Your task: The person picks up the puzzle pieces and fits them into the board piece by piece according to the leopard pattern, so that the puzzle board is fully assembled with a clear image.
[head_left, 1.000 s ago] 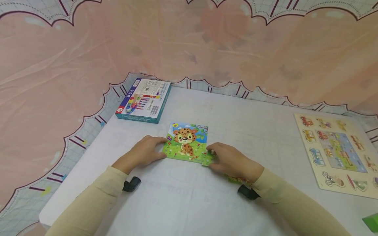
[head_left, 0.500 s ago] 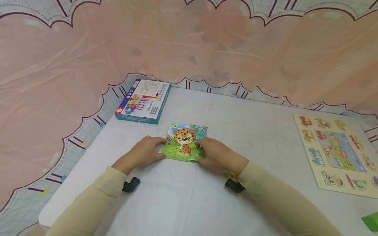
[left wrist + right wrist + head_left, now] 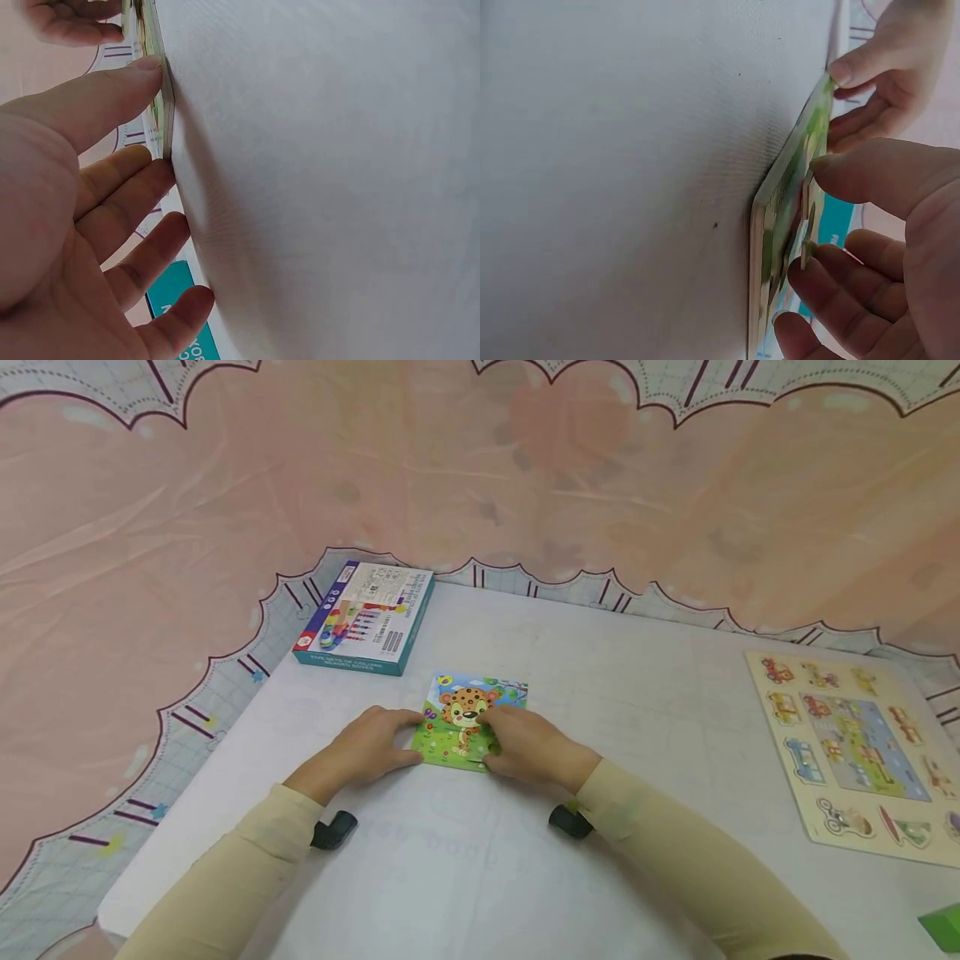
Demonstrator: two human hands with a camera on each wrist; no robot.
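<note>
A square leopard jigsaw puzzle on a thin board lies on the white table in the head view. My left hand is at its left edge, thumb and forefinger tips touching the side, the other fingers loosely spread in the left wrist view. Over the right part of the puzzle, my right hand pinches a small flat puzzle piece between thumb and fingers. The right wrist view shows this piece edge-on, tilted close above the board. My right fingers hide the puzzle's right side from the head camera.
Behind and to the left lies a flat teal-sided box. A wooden peg puzzle board with vehicle pictures rests at the far right. A green block shows at the lower right edge. A patterned pink curtain borders the table.
My right hand has moved left with the puzzle piece, from beyond the puzzle's lower right corner to over the picture, covering part of the leopard. My left hand has stayed at the left edge.
</note>
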